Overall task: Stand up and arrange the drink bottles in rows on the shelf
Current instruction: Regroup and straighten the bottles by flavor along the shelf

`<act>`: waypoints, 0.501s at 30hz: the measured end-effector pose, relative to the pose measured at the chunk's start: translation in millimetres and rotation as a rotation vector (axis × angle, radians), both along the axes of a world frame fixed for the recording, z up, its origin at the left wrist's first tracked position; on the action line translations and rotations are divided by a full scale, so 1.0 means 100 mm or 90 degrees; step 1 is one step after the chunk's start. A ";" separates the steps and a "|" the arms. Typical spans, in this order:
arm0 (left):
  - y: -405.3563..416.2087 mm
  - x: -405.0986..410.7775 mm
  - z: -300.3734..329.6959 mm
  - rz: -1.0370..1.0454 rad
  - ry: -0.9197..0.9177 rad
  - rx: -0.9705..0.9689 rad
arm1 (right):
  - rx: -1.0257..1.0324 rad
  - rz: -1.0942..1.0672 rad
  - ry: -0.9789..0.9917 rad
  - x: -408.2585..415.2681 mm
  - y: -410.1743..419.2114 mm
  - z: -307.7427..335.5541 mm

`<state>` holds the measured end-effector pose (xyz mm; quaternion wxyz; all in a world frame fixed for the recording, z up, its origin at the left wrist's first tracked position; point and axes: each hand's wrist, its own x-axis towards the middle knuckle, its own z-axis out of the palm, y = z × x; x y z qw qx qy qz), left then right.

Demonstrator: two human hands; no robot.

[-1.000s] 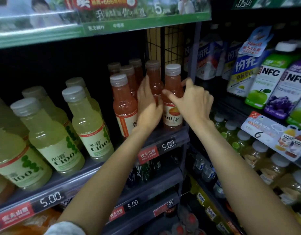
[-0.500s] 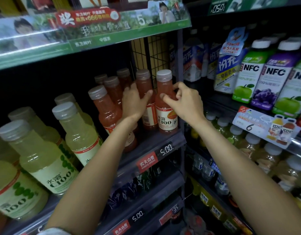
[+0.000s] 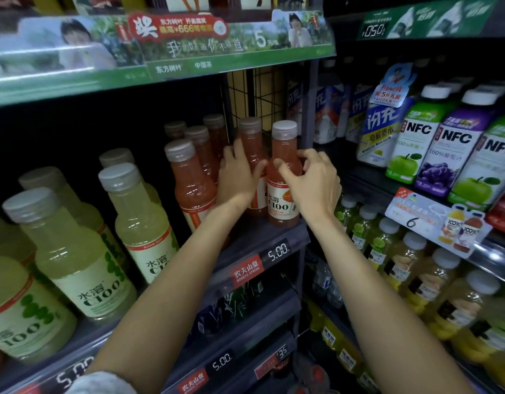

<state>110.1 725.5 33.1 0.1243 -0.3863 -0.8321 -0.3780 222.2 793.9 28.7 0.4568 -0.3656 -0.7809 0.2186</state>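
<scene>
Since a second ago, both hands are sliding apart: left hand (image 3: 239, 174) is wrapping the rear pink bottle (image 3: 249, 137), right hand (image 3: 311, 180) is pinching the front one (image 3: 282, 177) at the shelf (image 3: 262, 237) edge. Pink rows are standing upright, nearly done.

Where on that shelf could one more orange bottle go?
Bare shelf shows in front of the orange bottles, up to the 5.00 tag. A dark gap lies between the left orange bottle and the yellow bottles. Crowded: the back orange rows, where both hands are.
</scene>
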 end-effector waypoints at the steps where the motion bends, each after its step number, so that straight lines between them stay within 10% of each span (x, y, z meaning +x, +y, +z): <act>1: 0.02 0.02 0.01 0.003 0.003 -0.008 | 0.004 -0.001 -0.002 -0.01 0.00 -0.02; 15: 0.20 0.05 -0.18 -0.082 -0.308 0.283 | 0.043 0.074 0.042 0.08 0.05 -0.31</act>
